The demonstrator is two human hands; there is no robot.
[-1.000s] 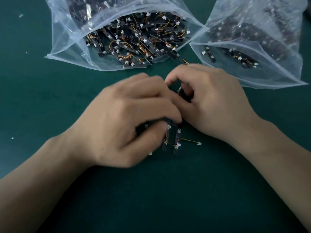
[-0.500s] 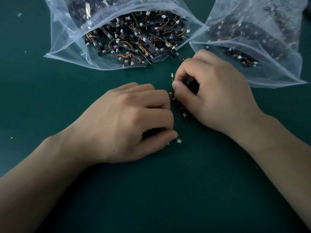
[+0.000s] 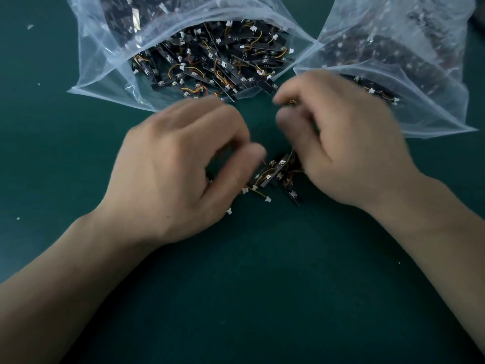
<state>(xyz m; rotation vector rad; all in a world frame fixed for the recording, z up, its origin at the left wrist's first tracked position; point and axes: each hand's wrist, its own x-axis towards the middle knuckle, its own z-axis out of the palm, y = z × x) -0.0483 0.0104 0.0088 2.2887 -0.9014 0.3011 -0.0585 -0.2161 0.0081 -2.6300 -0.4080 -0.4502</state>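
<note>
Head view: a person is sorting a small heap of boards (image 3: 275, 174), black strips with orange wires and white plugs, lying on the green surface (image 3: 249, 298) just below the middle.

The left hand (image 3: 178, 166) is hovering at 9 o'clock of the heap, its fingers (image 3: 236, 132) curling toward the thumb. Blur is hiding whether they are pinching anything.

The right hand (image 3: 349, 143) is sitting at 2 o'clock of the heap. Its fingers (image 3: 288, 93) are curling in and seem to be clamping on a few boards that run up under the palm.

The step looks like pulling single boards apart. The next move is calling for a clean pinch on one strip while the other hand is steadying the rest.

An open bag (image 3: 105, 82) full of boards is lying at 11 o'clock, and a second bag (image 3: 433, 114) at 1 o'clock, partly under the right hand. Tangling wires and the nearby bag mouths are crowding the work.
</note>
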